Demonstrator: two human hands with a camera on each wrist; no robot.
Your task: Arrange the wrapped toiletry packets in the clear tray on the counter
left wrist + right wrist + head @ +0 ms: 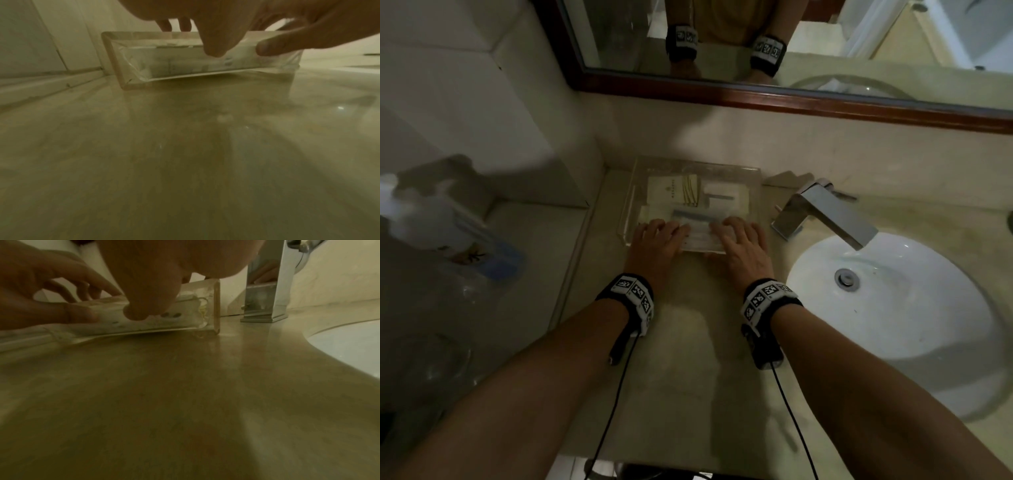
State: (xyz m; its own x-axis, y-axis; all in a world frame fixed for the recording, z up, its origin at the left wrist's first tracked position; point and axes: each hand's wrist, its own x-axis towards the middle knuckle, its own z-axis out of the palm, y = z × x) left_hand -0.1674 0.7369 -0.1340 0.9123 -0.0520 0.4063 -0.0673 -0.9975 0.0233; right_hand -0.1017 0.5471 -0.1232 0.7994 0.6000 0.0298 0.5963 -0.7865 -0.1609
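A clear tray [755, 178] sits on the beige stone counter [688, 342], close to the far wall under the mirror [756, 44] and just left of the tap [822, 209]. Inside it lie several white wrapped packets [709, 200]: a flat one with a small printed crest at the far left, a few thin yellowish strips beside it, and longer packets with dark stripes toward the near side.

The left hand [657, 245] reaches over the near wall of the tray at its left end, fingers [671, 228] bent down onto the nearest long packet [698, 236]. In the left wrist view the thumb [213, 45] hangs in front of the near wall of the tray [131, 68], while the fingers go in behind it — whether they pinch the packet or only press on it cannot be told.

The right hand [743, 245] mirrors it at the right end of the same packet, fingers spread and bent over the near wall. The right wrist view shows its thumb [144, 311] lying against the front of the tray [216, 305] and the left hand [41, 293] opposite — here too a firm hold cannot be confirmed.

To the right, a white sink [893, 301] is set into the counter, and the tap spout reaches over it.
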